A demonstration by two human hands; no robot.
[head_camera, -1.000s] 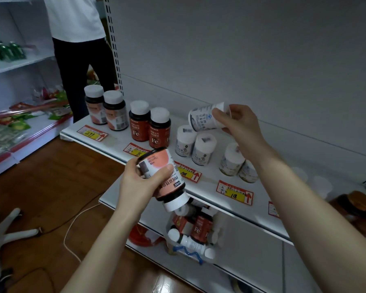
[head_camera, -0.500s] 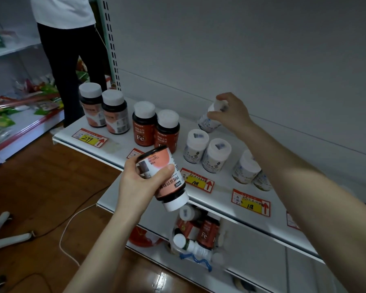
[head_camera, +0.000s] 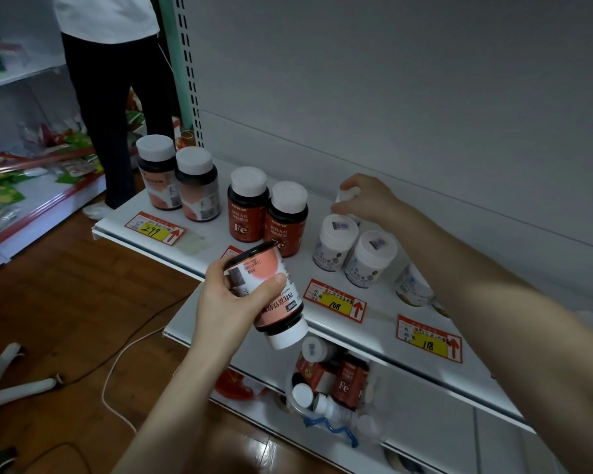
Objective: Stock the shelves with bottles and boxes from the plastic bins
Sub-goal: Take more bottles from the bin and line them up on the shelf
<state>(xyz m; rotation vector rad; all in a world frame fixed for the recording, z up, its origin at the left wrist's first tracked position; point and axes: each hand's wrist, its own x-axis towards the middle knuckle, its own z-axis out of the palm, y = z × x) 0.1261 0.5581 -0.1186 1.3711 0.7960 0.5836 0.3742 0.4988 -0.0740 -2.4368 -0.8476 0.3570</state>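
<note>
My right hand [head_camera: 367, 201], pinching a white bottle [head_camera: 347, 196], could topple the front pair [head_camera: 336, 242]; my left hand [head_camera: 231, 304] grips an upturned bottle [head_camera: 267, 295].

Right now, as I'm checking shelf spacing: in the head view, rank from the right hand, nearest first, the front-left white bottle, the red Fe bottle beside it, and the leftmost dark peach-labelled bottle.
1. White plastic bottle with white lid, just before the right hand.
2. Red-labelled Fe bottle, left of it.
3. Dark peach-labelled bottle, far left on the shelf.
</note>
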